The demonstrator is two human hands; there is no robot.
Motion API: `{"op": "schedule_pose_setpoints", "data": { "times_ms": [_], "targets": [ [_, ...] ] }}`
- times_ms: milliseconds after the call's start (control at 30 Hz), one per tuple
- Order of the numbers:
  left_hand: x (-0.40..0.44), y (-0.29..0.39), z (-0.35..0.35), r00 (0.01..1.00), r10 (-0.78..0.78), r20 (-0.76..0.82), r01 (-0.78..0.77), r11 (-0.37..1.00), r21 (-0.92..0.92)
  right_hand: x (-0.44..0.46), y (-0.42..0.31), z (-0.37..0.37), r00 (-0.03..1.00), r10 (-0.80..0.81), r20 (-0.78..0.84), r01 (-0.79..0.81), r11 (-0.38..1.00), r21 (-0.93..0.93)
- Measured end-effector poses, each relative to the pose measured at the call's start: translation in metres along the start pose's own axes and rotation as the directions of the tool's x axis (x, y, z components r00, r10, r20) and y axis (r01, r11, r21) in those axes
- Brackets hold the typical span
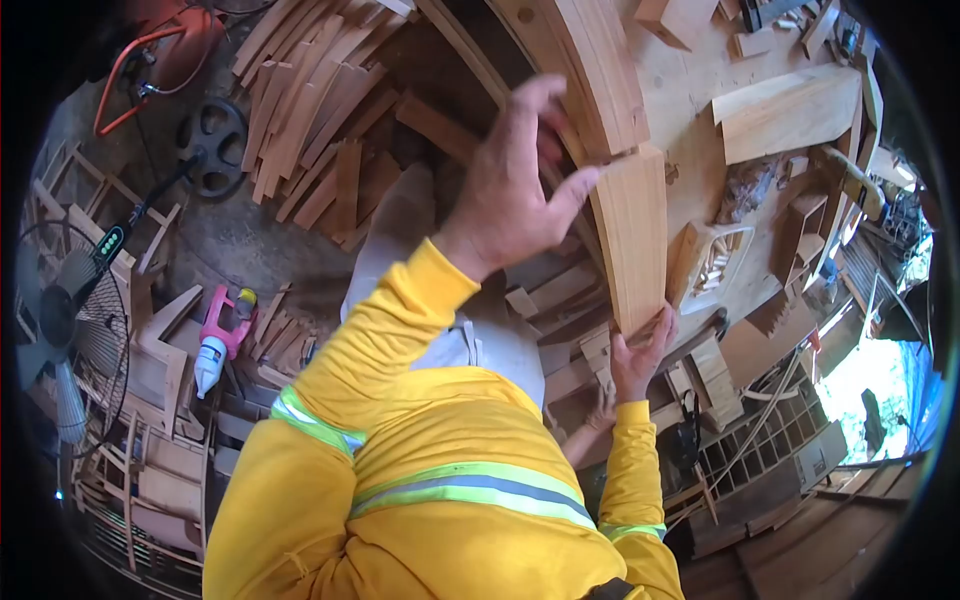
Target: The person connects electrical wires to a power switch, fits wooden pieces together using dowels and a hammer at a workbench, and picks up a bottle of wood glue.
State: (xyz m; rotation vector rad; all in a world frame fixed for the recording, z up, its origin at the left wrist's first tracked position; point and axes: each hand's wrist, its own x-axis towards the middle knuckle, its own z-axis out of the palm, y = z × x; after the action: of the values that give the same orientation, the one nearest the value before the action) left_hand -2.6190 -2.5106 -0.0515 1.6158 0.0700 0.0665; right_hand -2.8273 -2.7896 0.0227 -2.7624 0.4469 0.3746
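Observation:
Two curved wooden pieces meet end to end at a seam: the upper piece (pixel 600 75) and the lower piece (pixel 636 240). My left hand (pixel 515 185) is raised beside the seam, its fingers curved and apart, with nothing visible in it; the thumb points toward the joint. At the near end of the lower piece, my right hand (pixel 643 358) grips the wood, with thumb and fingers at its end. The undersides of both pieces are hidden.
Stacked curved wood strips (pixel 300 110) lie on the floor at upper left. A fan (pixel 65 320) and a pink-handled bottle (pixel 212 362) are at left. Across the worktop (pixel 690 125) are a large pale block (pixel 790 115) and a tray of small pieces (pixel 708 265).

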Motion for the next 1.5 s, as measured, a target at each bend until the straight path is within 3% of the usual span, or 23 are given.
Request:
{"op": "schedule_pose_setpoints", "data": {
  "times_ms": [33,100,133,233,367,500,767,1067,1167,1300,1367,1467,1500],
  "targets": [
    [0.009,0.0,-0.002,1.0,-0.016,0.015,0.016,1.0,-0.005,0.0,0.0,-0.002,1.0,0.02,0.008,-0.02,1.0,-0.006],
    [0.026,0.004,-0.008,0.988,0.138,0.069,-0.144,0.984,0.1,0.005,0.001,-0.004,1.0,-0.019,0.019,0.019,1.0,0.008],
    [0.031,0.01,-0.013,0.989,0.129,0.078,-0.136,0.986,0.092,0.006,0.002,-0.005,0.999,-0.041,0.021,0.041,0.999,0.015],
    [0.046,0.022,-0.026,0.872,-0.044,0.487,-0.253,0.812,0.525,0.006,0.006,-0.007,0.999,-0.027,0.026,0.027,1.0,-0.003],
    [0.049,-0.004,-0.022,0.879,0.089,0.469,-0.372,0.743,0.557,0.011,0.002,-0.008,0.999,-0.024,0.038,0.024,1.0,0.005],
    [0.05,-0.006,-0.016,0.892,0.098,0.441,-0.361,0.742,0.565,0.012,0.002,-0.011,0.999,-0.016,0.045,0.016,1.0,-0.004],
    [0.048,0.0,-0.007,0.893,0.012,0.449,-0.287,0.783,0.551,0.016,0.001,-0.012,0.999,0.026,0.047,-0.026,1.0,0.013],
    [0.055,-0.004,-0.011,0.878,0.026,0.477,-0.291,0.821,0.491,0.015,0.002,-0.013,0.997,0.045,0.057,-0.046,0.999,0.015],
    [0.059,-0.007,-0.012,0.88,0.055,0.472,-0.265,0.882,0.39,0.012,0.005,-0.015,0.998,0.035,0.06,-0.037,0.998,0.041],
    [0.06,0.005,-0.015,0.872,0.026,0.489,-0.264,0.866,0.425,-0.001,0.028,-0.014,0.992,-0.05,0.112,0.048,0.999,0.025],
    [0.06,0.011,-0.015,0.869,0.014,0.495,-0.275,0.846,0.458,0.005,0.028,-0.006,0.995,-0.104,0.012,0.096,0.954,0.285],
    [0.059,0.018,-0.01,0.888,0.008,0.459,-0.25,0.846,0.47,0.008,0.012,-0.016,1.0,0.003,0.013,-0.005,0.989,0.149],
    [0.06,0.021,-0.011,0.886,-0.024,0.462,-0.232,0.841,0.488,0.011,0.007,-0.018,0.999,-0.038,-0.012,0.039,0.986,0.162]
  ]
}}
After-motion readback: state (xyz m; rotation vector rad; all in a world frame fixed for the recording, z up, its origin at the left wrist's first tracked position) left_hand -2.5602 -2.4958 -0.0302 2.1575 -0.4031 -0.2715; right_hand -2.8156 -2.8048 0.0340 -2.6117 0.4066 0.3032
